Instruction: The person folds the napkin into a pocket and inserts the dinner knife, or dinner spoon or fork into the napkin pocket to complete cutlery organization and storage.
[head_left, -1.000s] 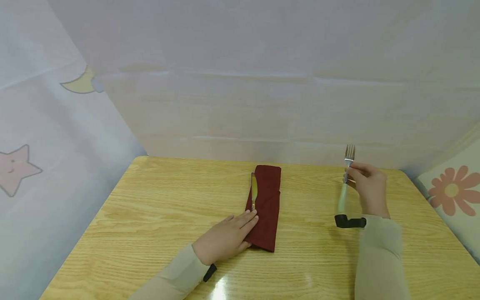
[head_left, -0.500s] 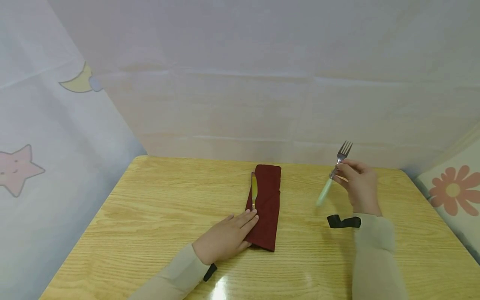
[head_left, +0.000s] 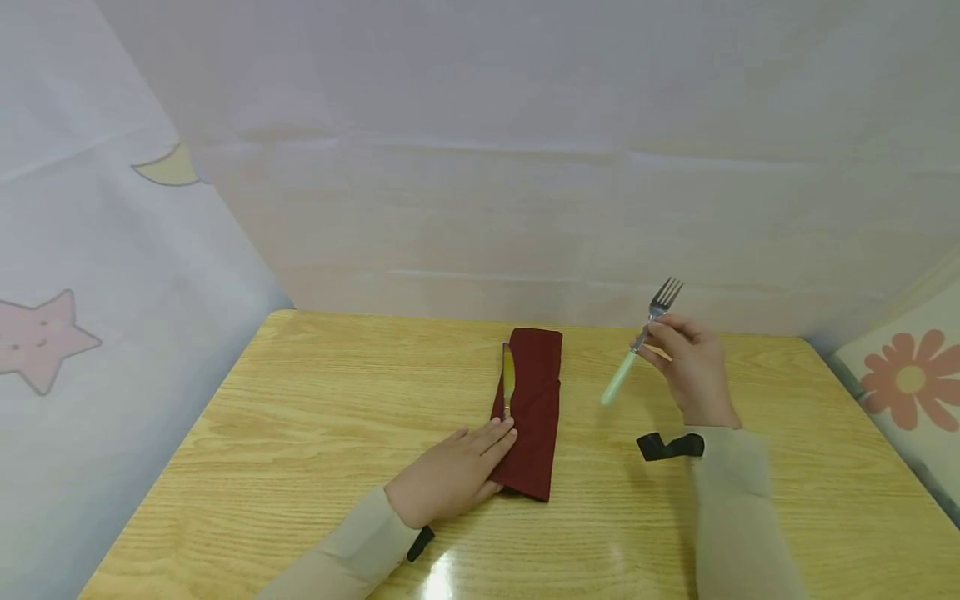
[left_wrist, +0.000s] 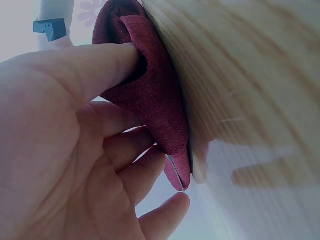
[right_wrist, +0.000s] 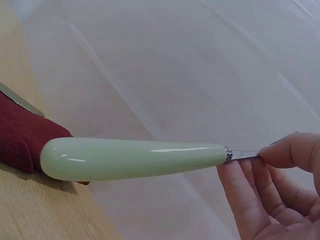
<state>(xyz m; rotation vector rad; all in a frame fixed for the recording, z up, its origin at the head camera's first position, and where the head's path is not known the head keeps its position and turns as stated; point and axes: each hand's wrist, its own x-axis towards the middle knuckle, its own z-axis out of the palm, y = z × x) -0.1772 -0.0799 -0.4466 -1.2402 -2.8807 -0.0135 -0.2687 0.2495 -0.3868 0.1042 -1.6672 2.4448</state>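
Observation:
A folded dark red napkin [head_left: 536,417] lies on the wooden table with a table knife [head_left: 509,379] along its left side, blade toward the far edge. My left hand [head_left: 450,475] holds the napkin's near left part, its fingers lying over the knife's handle, which is hidden. The left wrist view shows the thumb [left_wrist: 105,67] tucked into a fold of the napkin. To the right, my right hand [head_left: 693,367] pinches a fork [head_left: 619,377] by its metal neck, above the table. The fork's tines point up and right; its pale green handle [right_wrist: 135,159] slants down toward the napkin.
The wooden table [head_left: 315,400] runs back to a pale cloth backdrop [head_left: 465,200]. Printed cloth walls stand at both sides, with a pink star [head_left: 47,340] at left and an orange flower [head_left: 910,380] at right. Black straps [head_left: 670,447] sit at the wrists.
My right hand has moved left toward the napkin with the fork, whose handle has swung from nearly upright to a slant down and left. The left hand, napkin and knife stay put.

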